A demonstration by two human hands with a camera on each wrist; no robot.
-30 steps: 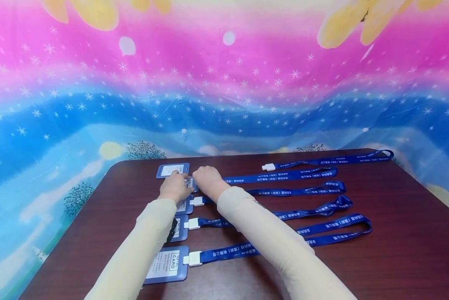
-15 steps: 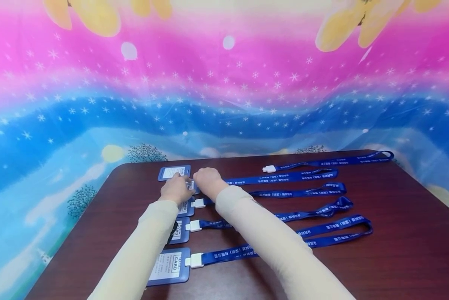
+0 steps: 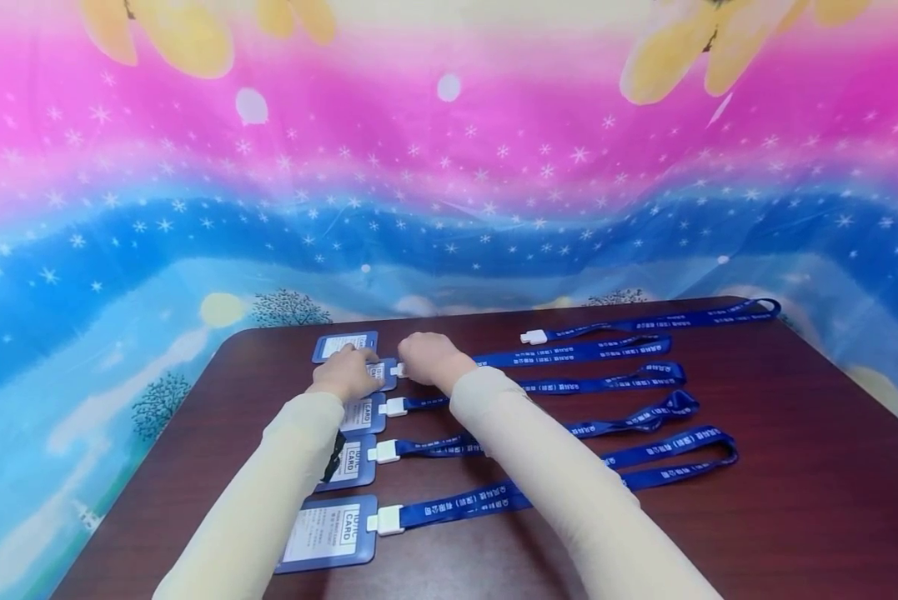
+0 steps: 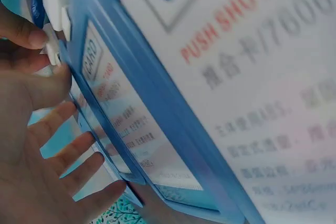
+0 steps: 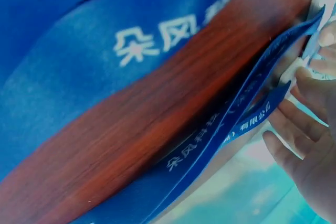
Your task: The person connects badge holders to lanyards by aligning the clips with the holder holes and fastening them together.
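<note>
My left hand (image 3: 343, 372) lies over a blue-framed badge holder (image 3: 377, 374), second from the back in a column at the left, its thumb and fingers at the holder's edges. At that holder's right end my right hand (image 3: 433, 358) pinches the white clip (image 3: 399, 371) of a blue lanyard (image 3: 539, 357), which stretches off to the right. In the left wrist view, spread fingers (image 4: 79, 150) show beside the holders. The right wrist view has the thumb (image 5: 310, 85) on the white clip, with the ribbon trailing from it.
Nearer me, several badge holders (image 3: 328, 533) lie joined to lanyards (image 3: 456, 502) by white clips. One loose badge holder (image 3: 328, 346) sits at the back left. A separate lanyard (image 3: 644, 323) lies along the rear edge of the dark wooden table (image 3: 794, 483), before a colourful cloth backdrop (image 3: 449, 167).
My right hand has shifted slightly right, and the white clip by the badge holder now shows. My left hand has drawn a little to the left, uncovering more of the holder.
</note>
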